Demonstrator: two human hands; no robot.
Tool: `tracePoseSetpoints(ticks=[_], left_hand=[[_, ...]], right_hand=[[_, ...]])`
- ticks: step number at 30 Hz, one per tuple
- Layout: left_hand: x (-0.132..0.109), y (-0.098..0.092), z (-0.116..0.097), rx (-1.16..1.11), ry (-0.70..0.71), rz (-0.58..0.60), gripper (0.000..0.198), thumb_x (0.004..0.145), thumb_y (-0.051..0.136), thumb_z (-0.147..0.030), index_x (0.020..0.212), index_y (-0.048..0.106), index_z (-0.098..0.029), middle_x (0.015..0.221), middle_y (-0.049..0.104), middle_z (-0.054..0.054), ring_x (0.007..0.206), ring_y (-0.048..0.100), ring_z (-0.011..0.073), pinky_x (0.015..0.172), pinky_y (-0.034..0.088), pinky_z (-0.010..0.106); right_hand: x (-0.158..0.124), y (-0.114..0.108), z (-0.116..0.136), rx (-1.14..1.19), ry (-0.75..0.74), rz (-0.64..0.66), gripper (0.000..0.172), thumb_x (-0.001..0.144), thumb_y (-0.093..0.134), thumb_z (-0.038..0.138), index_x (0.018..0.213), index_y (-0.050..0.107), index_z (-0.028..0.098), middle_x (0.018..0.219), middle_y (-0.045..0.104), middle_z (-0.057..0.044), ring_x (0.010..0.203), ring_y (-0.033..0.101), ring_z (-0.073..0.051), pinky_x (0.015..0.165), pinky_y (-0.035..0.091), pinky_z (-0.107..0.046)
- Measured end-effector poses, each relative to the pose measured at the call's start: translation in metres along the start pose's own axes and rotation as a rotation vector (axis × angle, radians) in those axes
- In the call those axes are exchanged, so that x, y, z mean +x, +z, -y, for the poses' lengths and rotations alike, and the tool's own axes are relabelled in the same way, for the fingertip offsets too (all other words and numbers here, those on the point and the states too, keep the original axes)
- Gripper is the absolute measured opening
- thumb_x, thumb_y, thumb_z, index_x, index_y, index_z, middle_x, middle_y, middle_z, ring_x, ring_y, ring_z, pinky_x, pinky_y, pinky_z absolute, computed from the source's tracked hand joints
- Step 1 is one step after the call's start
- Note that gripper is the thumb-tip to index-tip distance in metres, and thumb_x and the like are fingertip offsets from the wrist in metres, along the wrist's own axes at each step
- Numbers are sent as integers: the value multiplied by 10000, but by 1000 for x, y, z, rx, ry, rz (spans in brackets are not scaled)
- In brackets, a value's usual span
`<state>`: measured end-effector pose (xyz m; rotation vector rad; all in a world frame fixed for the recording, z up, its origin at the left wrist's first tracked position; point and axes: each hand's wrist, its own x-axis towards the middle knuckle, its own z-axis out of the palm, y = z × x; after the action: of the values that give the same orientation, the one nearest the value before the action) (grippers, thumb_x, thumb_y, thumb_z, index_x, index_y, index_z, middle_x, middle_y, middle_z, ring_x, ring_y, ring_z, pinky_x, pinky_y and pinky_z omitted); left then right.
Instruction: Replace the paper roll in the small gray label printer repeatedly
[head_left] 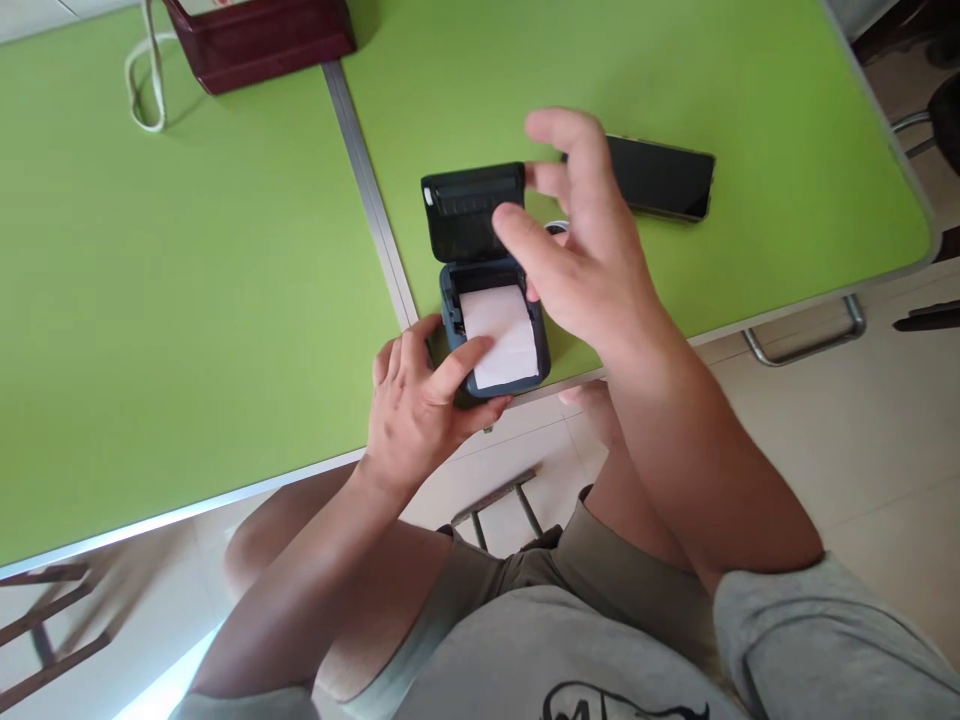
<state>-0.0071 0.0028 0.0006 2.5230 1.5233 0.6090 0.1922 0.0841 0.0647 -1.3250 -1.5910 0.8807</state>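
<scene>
Holding case — paper inside, lid open

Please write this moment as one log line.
left hand: holds open device, thumb over paper; right hand: at raised lid; phone: on green table

The left forearm slants up from the lower left to the left hand, its fingers bent and its thumb stretched to the right. The right forearm reaches up leftward; the right hand is slightly blurred, forefinger raised and curved, well apart from the extended right thumb.
</scene>
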Motion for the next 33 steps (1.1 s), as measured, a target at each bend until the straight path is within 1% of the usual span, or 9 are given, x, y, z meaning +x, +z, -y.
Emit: tracePoseSetpoints(ticks=[2, 5, 8, 13, 16, 22, 28, 31, 33], left_hand=[[0, 0, 0, -8, -2, 2, 586, 930, 652, -667, 1415, 593, -343, 1431, 541, 192, 1208, 593, 354, 1030, 469, 530], [0, 0, -1, -8, -1, 0, 586, 925, 677, -638, 1423, 590, -343, 1427, 546, 199, 1229, 593, 359, 1031, 469, 531], [0, 0, -2, -9, -2, 8, 597, 915, 696, -626, 1427, 592, -337, 1434, 554, 205, 1239, 594, 366, 1030, 470, 530], [2, -1, -4, 10, -62, 18, 791, 874, 714, -665, 1545, 499, -306, 1446, 589, 180, 1235, 616, 342, 1066, 461, 490], [4, -3, -6, 15, -87, 49, 887, 823, 756, -684, 1570, 475, -296, 1456, 592, 170, 1245, 620, 345, 1085, 455, 482], [7, -6, -7, -14, -119, 69, 827, 813, 751, -680, 1513, 523, -304, 1451, 598, 148, 1251, 624, 350, 1075, 458, 481], [9, 0, -7, -1, -105, -6, 929, 761, 763, -713, 1499, 491, -217, 1401, 643, 180, 1230, 657, 359, 1036, 481, 464], [8, 3, -6, -14, -131, -26, 1038, 786, 687, -800, 1530, 418, -127, 1394, 657, 220, 1257, 659, 358, 1085, 464, 453], [6, 3, -5, -23, -137, -6, 1018, 832, 609, -845, 1512, 436, -107, 1383, 668, 229, 1263, 663, 351, 1111, 450, 451]], right_hand=[[-10, -1, 1, 135, -11, -123, 378, 946, 603, 369, 1275, 491, 219, 1049, 655, -40, 716, 605, -117, 460, 390, -269], [-33, -5, -9, 265, 15, -223, 90, 952, 605, 332, 940, 552, 261, 723, 528, 49, 507, 397, -93, 443, 298, -284], [-51, -5, -23, 214, 150, -160, 377, 949, 665, 415, 682, 462, 243, 571, 409, 65, 494, 355, -85, 470, 264, -263], [-53, -2, -34, 190, 277, 30, 571, 926, 668, 657, 620, 435, 235, 527, 452, 55, 457, 449, -86, 432, 340, -246], [-46, -3, -34, 111, 298, 78, 610, 921, 669, 675, 585, 425, 228, 490, 452, 54, 416, 447, -72, 389, 301, -234], [-38, -6, -37, 39, 313, 191, 625, 892, 716, 661, 568, 386, 240, 453, 452, 58, 395, 482, -87, 377, 305, -244], [-42, -7, -38, 34, 269, 179, 538, 966, 667, 507, 606, 376, 233, 519, 403, 60, 474, 433, -83, 453, 285, -257], [-48, -6, -37, -24, 237, 121, 507, 996, 616, 460, 616, 373, 228, 545, 372, 53, 519, 392, -91, 507, 249, -288], [-52, -4, -38, -39, 195, 80, 505, 1000, 607, 447, 616, 363, 228, 551, 359, 51, 533, 357, -95, 528, 234, -304]])
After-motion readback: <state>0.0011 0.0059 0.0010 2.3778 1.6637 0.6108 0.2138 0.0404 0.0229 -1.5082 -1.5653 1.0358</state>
